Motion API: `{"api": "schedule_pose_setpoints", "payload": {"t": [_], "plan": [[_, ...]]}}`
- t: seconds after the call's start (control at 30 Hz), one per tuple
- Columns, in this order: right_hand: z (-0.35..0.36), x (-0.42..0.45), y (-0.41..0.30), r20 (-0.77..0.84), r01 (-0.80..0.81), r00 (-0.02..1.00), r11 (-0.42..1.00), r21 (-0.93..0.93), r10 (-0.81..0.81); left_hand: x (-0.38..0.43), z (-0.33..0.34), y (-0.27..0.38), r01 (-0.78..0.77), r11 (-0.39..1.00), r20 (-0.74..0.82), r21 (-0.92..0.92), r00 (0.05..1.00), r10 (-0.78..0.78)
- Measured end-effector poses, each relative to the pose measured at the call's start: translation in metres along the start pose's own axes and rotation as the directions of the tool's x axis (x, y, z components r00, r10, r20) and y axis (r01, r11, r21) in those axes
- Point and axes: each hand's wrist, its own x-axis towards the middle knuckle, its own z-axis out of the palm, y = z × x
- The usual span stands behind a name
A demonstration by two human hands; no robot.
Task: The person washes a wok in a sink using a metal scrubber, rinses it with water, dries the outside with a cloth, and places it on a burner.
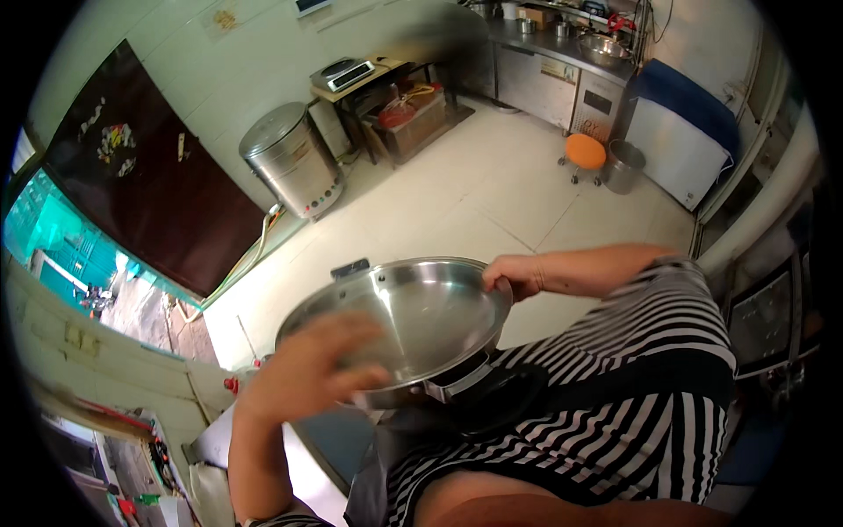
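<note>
A wide, round stainless steel pan (428, 316) is held tilted in front of my body. It has a handle with a dark grip (350, 269) on the far side and a metal loop handle (464, 383) on the near side. My right hand (517, 277) grips the rim at its right end. Over the left part of the pan is my left hand (323, 365), blurred, its fingers spread; whether it touches the metal cannot be told. The inside of the pan shows bare, shiny metal.
A steel drum with a lid (293, 158) stands by the wall, near a table bearing an induction cooker (342, 74). Farther right are a steel counter (540, 46), an orange wheeled stool (585, 152), a metal bin (624, 166) and a white chest (678, 145) with a blue cover.
</note>
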Motion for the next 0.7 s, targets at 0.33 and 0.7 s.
{"api": "schedule_pose_setpoints", "payload": {"t": [0.33, 0.7], "plan": [[-0.040, 0.040, -0.072, -0.398, 0.433, 0.840, 0.898, 0.079, -0.370, 0.130, 0.035, -0.237, -0.018, 0.374, -0.218, -0.927, 0.839, -0.499], [-0.069, 0.101, -0.148, -0.756, 0.469, 0.600, 0.880, 0.069, -0.261, 0.348, -0.021, -0.356, 0.253, 0.400, 0.052, -0.881, 0.892, -0.449]]}}
